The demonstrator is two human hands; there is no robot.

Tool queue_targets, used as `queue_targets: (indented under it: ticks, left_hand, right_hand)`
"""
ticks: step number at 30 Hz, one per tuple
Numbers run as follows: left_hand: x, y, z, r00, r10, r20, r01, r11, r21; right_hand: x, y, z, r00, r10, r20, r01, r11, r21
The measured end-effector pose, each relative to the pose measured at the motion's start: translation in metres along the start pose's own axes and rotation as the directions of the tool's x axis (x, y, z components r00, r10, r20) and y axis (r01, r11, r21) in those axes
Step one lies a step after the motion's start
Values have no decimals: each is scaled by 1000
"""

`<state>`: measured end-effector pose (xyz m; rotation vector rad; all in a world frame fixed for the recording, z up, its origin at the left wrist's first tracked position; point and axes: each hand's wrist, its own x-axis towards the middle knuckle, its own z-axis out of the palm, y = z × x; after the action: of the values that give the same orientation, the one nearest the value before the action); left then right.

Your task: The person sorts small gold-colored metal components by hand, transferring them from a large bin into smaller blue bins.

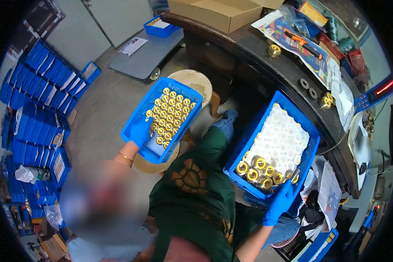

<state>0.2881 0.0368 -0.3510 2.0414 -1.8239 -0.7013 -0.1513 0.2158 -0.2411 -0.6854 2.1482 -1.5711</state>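
My left hand (pixel 140 132), in a blue glove, reaches over the side wall of a blue bin (pixel 131 124). Its fingers are closed on a small brass ring-shaped fitting (pixel 149 113). Rows of brass-rimmed fittings (pixel 169 111) stand in that bin. To the right, a larger blue bin (pixel 241 150) holds a white dimpled layer (pixel 286 135), with several yellow-ringed metal fittings (pixel 260 163) at its near end. My gloved right hand (pixel 278 204) is at this bin's near corner, fingers bent together. A small grey metal piece (pixel 295 173) shows by the fingertips; what they grip is partly hidden.
Round pale stools (pixel 192 81) are under the left bin. A dark workbench (pixel 249 56) curves along the right, bearing a cardboard box (pixel 218 15), an orange-handled tool (pixel 299 40) and loose metal parts. Stacked blue bins (pixel 39 87) line the left; a grey trolley (pixel 144 52) stands behind.
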Motion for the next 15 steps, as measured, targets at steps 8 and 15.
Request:
queue_targets:
  ticks: [8,15]
  left_hand:
    - [-3,-49,36,991,-43,124,18,982,190]
    - [-1,110,-3,952,295,79,-301,951,72]
  right_hand:
    - [-5,-10,1,997,83,-5,-83,992,95]
    - [-3,3,-8,997,-72,39,75,995,-60]
